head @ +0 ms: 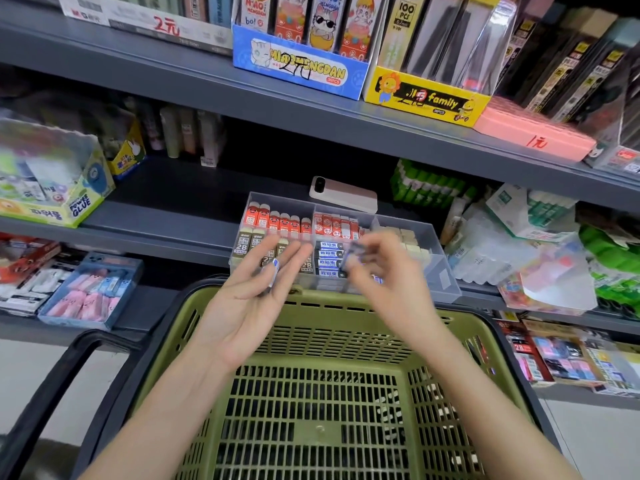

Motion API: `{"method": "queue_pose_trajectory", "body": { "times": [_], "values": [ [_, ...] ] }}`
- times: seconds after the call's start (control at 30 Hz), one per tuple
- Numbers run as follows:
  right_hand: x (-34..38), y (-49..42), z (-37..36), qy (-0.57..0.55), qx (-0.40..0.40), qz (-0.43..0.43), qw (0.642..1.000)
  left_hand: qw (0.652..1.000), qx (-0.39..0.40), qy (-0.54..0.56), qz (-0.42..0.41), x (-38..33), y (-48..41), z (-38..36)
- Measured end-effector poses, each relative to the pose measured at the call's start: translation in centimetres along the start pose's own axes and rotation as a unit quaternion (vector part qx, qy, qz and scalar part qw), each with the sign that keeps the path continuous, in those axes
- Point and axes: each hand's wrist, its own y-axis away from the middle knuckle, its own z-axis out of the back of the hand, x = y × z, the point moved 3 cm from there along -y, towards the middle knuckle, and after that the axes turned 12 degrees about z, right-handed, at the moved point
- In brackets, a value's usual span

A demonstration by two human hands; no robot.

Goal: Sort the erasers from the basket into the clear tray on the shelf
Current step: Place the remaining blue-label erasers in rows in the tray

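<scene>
The clear tray (441, 277) stands on the middle shelf, its compartments holding rows of red, brown 2B, dark blue and cream erasers. In front of it, over the far rim of the green basket (346, 304), are both my hands. My left hand (249, 306) lies palm up with straight fingers, and a small blue-and-white eraser (274, 268) rests on them. My right hand (384, 275) pinches a dark blue eraser (353, 253), blurred by motion, just above the dark blue row of the tray.
A pink-white phone (343, 195) lies on the shelf behind the tray. Glue boxes stand at the left, green glue sticks and plastic packs at the right. The upper shelf edge overhangs the tray. The basket's black handle (62, 382) hangs at the lower left.
</scene>
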Motion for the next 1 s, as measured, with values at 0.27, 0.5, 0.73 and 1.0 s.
{"method": "queue_pose_trajectory", "body": {
  "times": [0.27, 0.5, 0.73, 1.0],
  "values": [
    [-7.1, -2.4, 1.9, 0.007, -0.098, -0.204, 0.974, 0.98, -0.049, -0.185, 0.05, 1.2, 0.1, 0.4],
    [-8.2, -2.4, 0.3, 0.114, -0.124, -0.216, 0.962, 0.975, -0.022, -0.207, 0.072, 1.5, -0.1, 0.4],
    [-7.3, -2.0, 0.0, 0.364, -0.078, -0.074, 0.925, 0.963, 0.01, -0.261, 0.066, 1.2, 0.1, 0.0],
    [-8.2, -3.8, 1.3, 0.437, 0.097, 0.08, 0.89, 0.935, -0.053, -0.35, 0.025, 1.2, 0.1, 0.0]
  ]
}}
